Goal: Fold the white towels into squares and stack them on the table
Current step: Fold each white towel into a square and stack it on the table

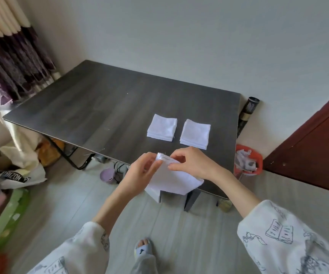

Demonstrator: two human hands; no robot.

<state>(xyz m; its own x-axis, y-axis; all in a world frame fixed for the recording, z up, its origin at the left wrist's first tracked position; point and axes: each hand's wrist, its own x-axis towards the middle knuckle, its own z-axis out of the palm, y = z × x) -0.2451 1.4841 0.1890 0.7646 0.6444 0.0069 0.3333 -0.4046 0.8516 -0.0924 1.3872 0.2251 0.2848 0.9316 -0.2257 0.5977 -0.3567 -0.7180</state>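
A white towel (176, 181) hangs in the air over the near edge of the dark table (104, 107), partly folded. My left hand (140, 173) pinches its upper left corner. My right hand (193, 162) pinches the top edge just to the right of that corner. Two folded white square stacks lie on the table beyond my hands: the left stack (162, 126) and the right stack (195, 134), side by side with a small gap between them.
A red bin (248, 162) with rubbish stands on the floor right of the table, a dark tube (247, 113) leans on the wall behind it. A purple bowl (108, 175), bags (21, 175) and curtains (11, 66) are on the left. A brown door (317, 147) is at right.
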